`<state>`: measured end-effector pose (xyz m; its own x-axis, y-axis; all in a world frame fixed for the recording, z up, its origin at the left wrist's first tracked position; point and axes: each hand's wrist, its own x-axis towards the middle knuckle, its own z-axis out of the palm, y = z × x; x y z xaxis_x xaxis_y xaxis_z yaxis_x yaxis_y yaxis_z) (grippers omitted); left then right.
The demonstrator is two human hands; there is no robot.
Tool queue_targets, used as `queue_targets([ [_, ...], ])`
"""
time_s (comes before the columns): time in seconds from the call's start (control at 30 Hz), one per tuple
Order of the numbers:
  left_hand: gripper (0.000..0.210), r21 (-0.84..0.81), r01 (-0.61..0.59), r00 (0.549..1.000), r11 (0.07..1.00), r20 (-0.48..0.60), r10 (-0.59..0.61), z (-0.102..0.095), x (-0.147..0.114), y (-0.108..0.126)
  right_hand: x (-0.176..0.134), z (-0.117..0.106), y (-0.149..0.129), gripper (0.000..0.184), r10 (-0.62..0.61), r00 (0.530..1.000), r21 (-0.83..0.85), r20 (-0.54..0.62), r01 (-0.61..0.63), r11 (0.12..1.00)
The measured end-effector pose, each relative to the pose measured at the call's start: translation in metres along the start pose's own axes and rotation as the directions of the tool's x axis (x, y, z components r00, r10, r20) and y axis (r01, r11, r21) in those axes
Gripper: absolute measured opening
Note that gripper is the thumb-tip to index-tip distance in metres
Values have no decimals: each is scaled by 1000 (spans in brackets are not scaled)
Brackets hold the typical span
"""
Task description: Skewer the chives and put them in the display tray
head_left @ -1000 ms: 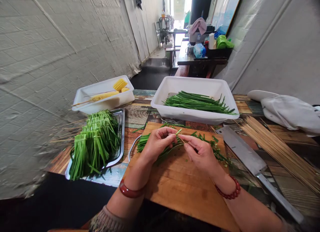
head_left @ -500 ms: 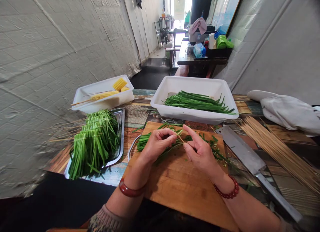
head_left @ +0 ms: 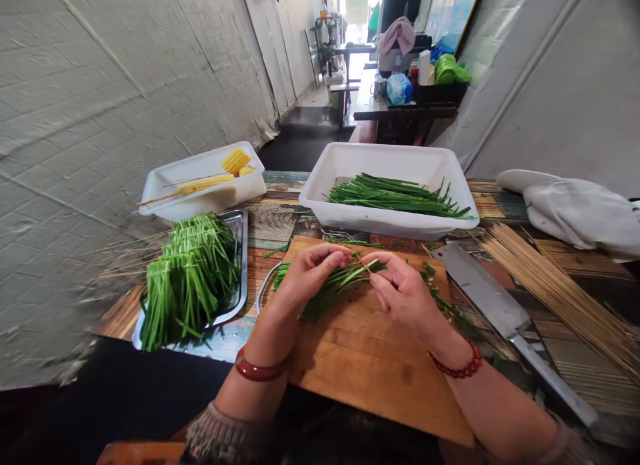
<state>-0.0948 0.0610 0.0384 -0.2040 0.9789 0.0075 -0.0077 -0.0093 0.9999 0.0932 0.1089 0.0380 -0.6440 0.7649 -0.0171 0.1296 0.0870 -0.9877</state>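
Note:
My left hand (head_left: 316, 273) is closed in a pinch over the cutting board (head_left: 370, 365), its fingertips at a small bit of green garlic chive. A thin bamboo skewer (head_left: 361, 262) spans the gap between my hands. My right hand (head_left: 403, 288) pinches the skewer's lower end between thumb and fingers, close to a pale chive stalk (head_left: 361, 271). Below both hands, cut garlic chives (head_left: 327, 298) lie across the board, partly hidden by my left hand. On the left, a metal tray (head_left: 239, 251) carries skewered chive bundles (head_left: 193, 278) with their sticks pointing left.
Behind the board, a white tub (head_left: 385, 221) contains loose chives (head_left: 395, 198). Another white tub (head_left: 250, 193) at back left has skewered corn (head_left: 205, 183). A cleaver (head_left: 485, 291) and a pile of bamboo skewers (head_left: 555, 285) lie right, near a white cloth (head_left: 575, 208).
My right index finger, earlier stretched out, has curled down toward the skewer. A pale chive stalk now shows beside it. The view has tilted slightly.

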Motion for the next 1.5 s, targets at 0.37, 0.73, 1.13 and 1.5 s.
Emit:
queue_targets([
  [0.37,2,664,-233,970,711,215,117,-11,8,-20,-1,-8,-3,30,33,994,-28,107,-30,999],
  [0.73,13,504,-197,980,841,69,188,-5,8,-16,1,-2,6,26,-101,994,-122,-35,96,988],
  [1.13,30,-115,82,996,990,52,-76,2,2,-4,-4,2,10,39,-141,990,-190,10,140,972],
  [1.5,27,-72,27,999,997,48,-23,1,0,-8,-3,3,9,38,-102,995,-132,-4,100,986],
])
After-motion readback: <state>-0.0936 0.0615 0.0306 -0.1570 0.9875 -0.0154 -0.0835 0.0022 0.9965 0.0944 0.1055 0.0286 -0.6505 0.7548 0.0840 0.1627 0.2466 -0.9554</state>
